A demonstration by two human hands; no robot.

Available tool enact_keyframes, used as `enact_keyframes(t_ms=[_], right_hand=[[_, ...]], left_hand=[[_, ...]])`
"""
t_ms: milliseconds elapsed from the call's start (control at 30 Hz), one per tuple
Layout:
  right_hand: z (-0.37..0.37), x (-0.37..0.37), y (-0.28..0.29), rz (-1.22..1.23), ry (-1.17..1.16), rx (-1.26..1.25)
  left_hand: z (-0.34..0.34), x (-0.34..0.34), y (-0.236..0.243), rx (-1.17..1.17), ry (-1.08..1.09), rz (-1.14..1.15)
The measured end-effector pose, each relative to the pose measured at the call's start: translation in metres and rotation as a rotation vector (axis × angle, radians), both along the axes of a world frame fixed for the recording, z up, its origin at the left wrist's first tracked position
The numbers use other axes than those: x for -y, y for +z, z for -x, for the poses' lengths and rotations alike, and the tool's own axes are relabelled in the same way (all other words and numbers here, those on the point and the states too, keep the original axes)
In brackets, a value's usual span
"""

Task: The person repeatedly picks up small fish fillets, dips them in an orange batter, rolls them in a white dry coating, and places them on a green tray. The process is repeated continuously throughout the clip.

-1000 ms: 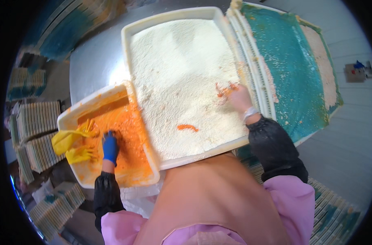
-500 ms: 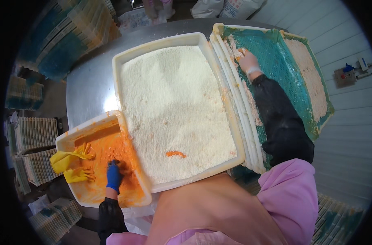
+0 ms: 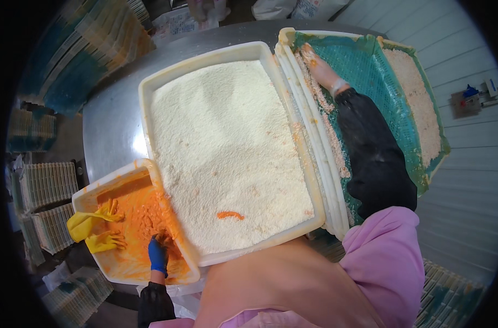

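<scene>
My left hand [image 3: 158, 255], in a blue glove, reaches into a white tub [image 3: 190, 266] of thick orange batter [image 3: 142, 216]. Its batter-coated fingers are curled down into the mix; whatever they grip is hidden. Beside it, a curved orange batter-coated piece [image 3: 230, 215] lies on pale crumbs [image 3: 227, 136] in a large white tray [image 3: 146, 117]. My right hand [image 3: 322, 71], in a clear, orange-smeared glove, is at the far left corner of a green mesh tray [image 3: 358, 71]. Its fingers stretch forward beside a row of crumb-coated pieces [image 3: 331, 123], with nothing visible in them.
Yellow rubber gloves [image 3: 93, 224] hang over the batter tub's left wall. More crumbed pieces [image 3: 415, 104] fill the mesh tray's right side. White frame edges [image 3: 309, 136] separate it from the crumb tray. A metal table [image 3: 109, 123] lies underneath; stacked trays [image 3: 46, 177] stand left.
My right hand has moved farther up and left into the mesh tray's corner, and its fingers have straightened. My left hand has shifted slightly right and nearer within the batter.
</scene>
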State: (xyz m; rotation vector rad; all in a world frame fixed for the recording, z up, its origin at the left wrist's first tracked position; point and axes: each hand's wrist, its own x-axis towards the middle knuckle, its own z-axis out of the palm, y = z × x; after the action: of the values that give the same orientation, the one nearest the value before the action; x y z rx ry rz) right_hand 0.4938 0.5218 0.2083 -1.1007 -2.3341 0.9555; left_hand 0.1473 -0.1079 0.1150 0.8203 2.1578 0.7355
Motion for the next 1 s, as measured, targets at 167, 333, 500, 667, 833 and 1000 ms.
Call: enact_keyframes(t_ms=[167,333,500,667,833,1000], right_hand=[[-0.003,0.030,0.015,0.264,-0.040,-0.224],[-0.052,0.120,0.033,0.440,-0.016,-0.370],[-0.047,0.210,0.094,0.335,-0.208,-0.358],[-0.043,0.283,0.107,0.378,-0.091,-0.383],[-0.030,0.327,0.112,0.366,-0.050,-0.375],[-0.023,0.343,0.107,0.365,0.003,-0.439]], left_hand=[[-0.015,0.008,-0.025,0.214,0.232,-0.127],[-0.025,0.018,-0.046,0.311,0.264,0.009],[-0.003,-0.046,0.041,0.235,0.078,-0.196],[0.080,-0.021,-0.032,-0.128,0.275,-0.036],[0.110,0.007,-0.027,-0.075,0.452,-0.208],[0.092,-0.009,0.034,0.455,0.593,-0.347]])
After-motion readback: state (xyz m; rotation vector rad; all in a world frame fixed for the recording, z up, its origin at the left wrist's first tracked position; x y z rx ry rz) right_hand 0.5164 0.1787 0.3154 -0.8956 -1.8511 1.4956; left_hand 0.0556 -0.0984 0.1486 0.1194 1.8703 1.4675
